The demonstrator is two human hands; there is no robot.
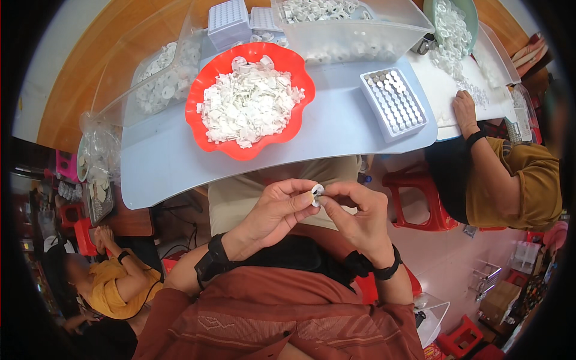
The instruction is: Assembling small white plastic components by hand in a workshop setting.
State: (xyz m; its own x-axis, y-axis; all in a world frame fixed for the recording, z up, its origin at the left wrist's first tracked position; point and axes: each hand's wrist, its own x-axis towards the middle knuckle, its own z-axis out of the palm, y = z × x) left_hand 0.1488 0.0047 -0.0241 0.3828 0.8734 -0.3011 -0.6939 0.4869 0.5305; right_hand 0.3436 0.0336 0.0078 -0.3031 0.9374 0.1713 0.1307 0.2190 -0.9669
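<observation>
Over my lap, in front of the table edge, my left hand (276, 210) pinches a small round white plastic part (317, 191) between thumb and fingers. It has a dark spot or opening near its middle. My right hand (361, 215) meets it from the other side, thumb and index finger closed at the part's edge. Whether a separate small piece sits between those right fingertips is too small to tell. Beyond my hands, a red scalloped bowl (243, 153) on the table holds a heap of small white pieces (249, 105).
A white tray (403, 133) of silver cylinders stands at the table's right. Clear bins (360, 42) of white parts line the back, beside stacked white racks (229, 27). One co-worker's hand (465, 114) rests at the right-hand table; another person (123, 282) sits at lower left.
</observation>
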